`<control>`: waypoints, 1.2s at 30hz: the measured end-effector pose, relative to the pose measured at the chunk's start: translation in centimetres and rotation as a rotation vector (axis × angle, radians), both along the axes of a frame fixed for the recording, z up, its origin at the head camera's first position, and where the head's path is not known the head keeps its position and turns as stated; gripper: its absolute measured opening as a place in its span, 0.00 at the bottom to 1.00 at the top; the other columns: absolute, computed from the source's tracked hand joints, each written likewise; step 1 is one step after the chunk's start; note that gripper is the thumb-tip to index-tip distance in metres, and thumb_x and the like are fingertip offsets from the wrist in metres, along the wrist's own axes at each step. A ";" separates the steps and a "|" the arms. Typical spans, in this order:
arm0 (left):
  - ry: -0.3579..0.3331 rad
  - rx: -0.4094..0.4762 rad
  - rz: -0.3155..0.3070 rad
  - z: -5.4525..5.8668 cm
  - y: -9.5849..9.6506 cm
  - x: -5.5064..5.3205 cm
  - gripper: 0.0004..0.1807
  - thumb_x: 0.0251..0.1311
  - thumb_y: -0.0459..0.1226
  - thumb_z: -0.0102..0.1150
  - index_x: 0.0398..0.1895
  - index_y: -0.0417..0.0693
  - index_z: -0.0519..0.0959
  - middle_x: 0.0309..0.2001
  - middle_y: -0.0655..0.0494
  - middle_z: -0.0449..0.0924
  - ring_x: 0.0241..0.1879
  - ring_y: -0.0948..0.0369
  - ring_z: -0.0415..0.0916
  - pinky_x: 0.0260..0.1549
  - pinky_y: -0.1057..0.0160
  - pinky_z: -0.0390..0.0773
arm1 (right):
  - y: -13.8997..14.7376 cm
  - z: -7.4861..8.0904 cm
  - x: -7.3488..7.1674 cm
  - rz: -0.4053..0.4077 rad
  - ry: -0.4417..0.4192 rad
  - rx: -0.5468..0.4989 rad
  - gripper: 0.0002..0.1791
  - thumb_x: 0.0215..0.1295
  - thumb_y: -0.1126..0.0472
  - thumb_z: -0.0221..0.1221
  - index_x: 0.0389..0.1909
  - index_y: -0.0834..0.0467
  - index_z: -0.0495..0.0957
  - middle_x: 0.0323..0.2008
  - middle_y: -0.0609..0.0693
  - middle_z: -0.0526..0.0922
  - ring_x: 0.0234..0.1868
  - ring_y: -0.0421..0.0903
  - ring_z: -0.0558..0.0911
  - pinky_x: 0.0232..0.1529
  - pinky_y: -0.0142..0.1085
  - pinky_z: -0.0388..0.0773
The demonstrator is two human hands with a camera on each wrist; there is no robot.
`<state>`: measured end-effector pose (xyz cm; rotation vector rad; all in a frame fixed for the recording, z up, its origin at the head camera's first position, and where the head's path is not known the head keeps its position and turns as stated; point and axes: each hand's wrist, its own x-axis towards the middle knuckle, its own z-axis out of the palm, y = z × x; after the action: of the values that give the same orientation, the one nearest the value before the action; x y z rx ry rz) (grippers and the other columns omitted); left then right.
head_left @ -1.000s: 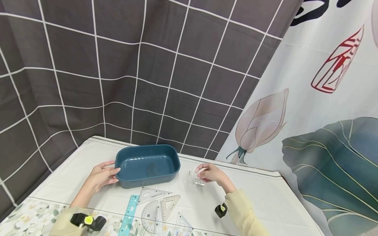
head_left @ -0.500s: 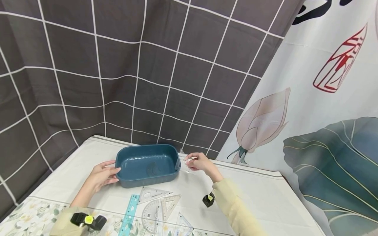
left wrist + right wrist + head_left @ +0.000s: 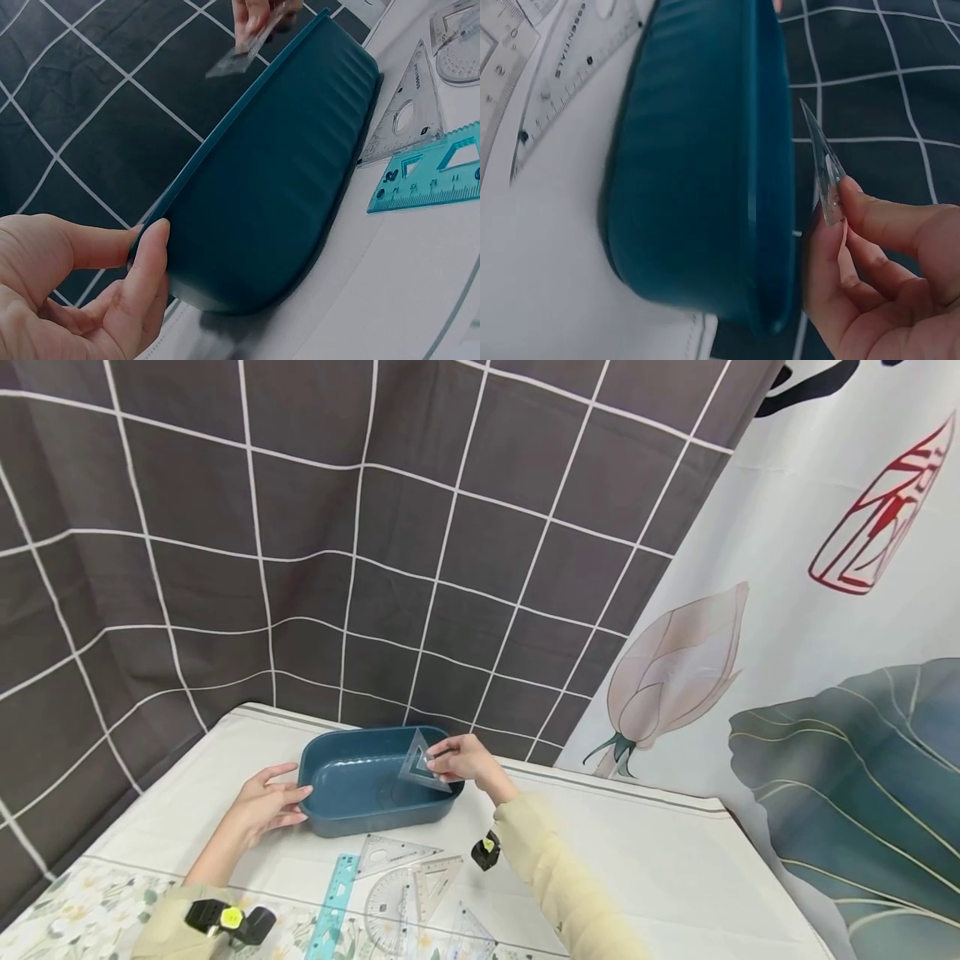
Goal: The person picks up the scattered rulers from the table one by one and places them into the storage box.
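A dark teal plastic basin stands on the white-covered table. My left hand grips its left end, thumb and fingers pinching the rim in the left wrist view. Above the basin's right end, my right hand pinches a clear triangular set square between thumb and fingers. The right wrist view shows that set square tilted nearly edge-on, just beyond the rim. A faint transparent shape lies on the basin floor, too indistinct to identify.
In front of the basin lie a turquoise ruler, a clear set square, a protractor, another set square and a further one near the front. A dark checked curtain hangs behind the table.
My right hand has moved left and slightly up with the set square, from the table right of the basin to above its right end. My left hand has stayed at the rim.
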<state>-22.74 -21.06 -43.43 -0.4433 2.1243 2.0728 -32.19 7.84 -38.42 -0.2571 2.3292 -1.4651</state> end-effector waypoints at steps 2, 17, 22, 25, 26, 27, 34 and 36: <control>0.006 -0.001 -0.002 0.0 0.1 -0.1 0.41 0.63 0.31 0.57 0.73 0.34 0.45 0.40 0.53 0.75 0.25 0.67 0.75 0.31 0.68 0.86 | -0.7 -0.5 -0.2 -0.010 0.006 -0.014 0.13 0.59 0.71 0.63 0.45 0.69 0.80 0.22 0.47 0.81 0.18 0.36 0.76 0.22 0.23 0.79; 0.009 -0.011 -0.017 0.5 0.3 -0.4 0.41 0.63 0.31 0.56 0.73 0.34 0.45 0.41 0.51 0.75 0.25 0.67 0.75 0.30 0.68 0.86 | -3.8 -2.8 -0.4 -0.021 0.028 0.065 0.11 0.54 0.74 0.65 0.40 0.69 0.82 0.30 0.62 0.86 0.15 0.36 0.76 0.21 0.27 0.82; 0.009 -0.006 -0.015 0.4 0.4 -0.4 0.41 0.63 0.31 0.57 0.73 0.33 0.46 0.44 0.48 0.75 0.25 0.67 0.75 0.31 0.68 0.86 | -4.1 -3.5 0.0 -0.018 0.034 0.179 0.09 0.54 0.72 0.66 0.38 0.65 0.84 0.27 0.57 0.87 0.13 0.36 0.75 0.20 0.26 0.80; 0.009 -0.002 -0.012 0.3 0.5 -0.3 0.40 0.63 0.31 0.57 0.73 0.33 0.46 0.44 0.47 0.75 0.25 0.67 0.75 0.32 0.67 0.86 | -4.3 -3.8 0.2 -0.003 0.032 0.222 0.08 0.55 0.72 0.65 0.37 0.64 0.84 0.26 0.56 0.87 0.14 0.35 0.76 0.21 0.27 0.81; 0.009 -0.001 -0.012 0.3 0.5 -0.3 0.40 0.63 0.31 0.56 0.73 0.33 0.46 0.44 0.48 0.75 0.25 0.67 0.75 0.32 0.67 0.86 | -4.3 -3.9 0.3 -0.001 0.033 0.232 0.08 0.55 0.72 0.65 0.37 0.64 0.85 0.27 0.56 0.87 0.14 0.35 0.76 0.22 0.27 0.82; 0.009 0.000 -0.011 0.3 0.5 -0.2 0.40 0.63 0.31 0.56 0.73 0.33 0.46 0.43 0.48 0.75 0.25 0.67 0.75 0.32 0.67 0.86 | -4.3 -4.0 0.3 0.001 0.038 0.245 0.08 0.55 0.73 0.65 0.36 0.64 0.85 0.27 0.56 0.87 0.15 0.36 0.76 0.22 0.27 0.81; 0.009 0.003 -0.014 0.1 0.2 -0.1 0.40 0.64 0.31 0.56 0.73 0.33 0.45 0.40 0.53 0.75 0.25 0.67 0.75 0.32 0.68 0.86 | -4.6 -4.5 0.3 0.042 0.124 0.408 0.07 0.50 0.70 0.69 0.32 0.60 0.86 0.29 0.52 0.87 0.23 0.38 0.76 0.24 0.26 0.73; 0.008 0.001 -0.014 0.0 0.2 0.0 0.40 0.64 0.31 0.56 0.73 0.33 0.45 0.41 0.53 0.75 0.25 0.67 0.75 0.32 0.68 0.86 | -4.7 -4.5 0.4 0.049 0.122 0.420 0.07 0.50 0.70 0.69 0.32 0.60 0.86 0.29 0.52 0.87 0.24 0.38 0.75 0.25 0.26 0.72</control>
<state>-22.77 -20.89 -43.38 -0.4191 2.1244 2.0722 -31.83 3.09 -42.91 -0.2901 2.6368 -0.9277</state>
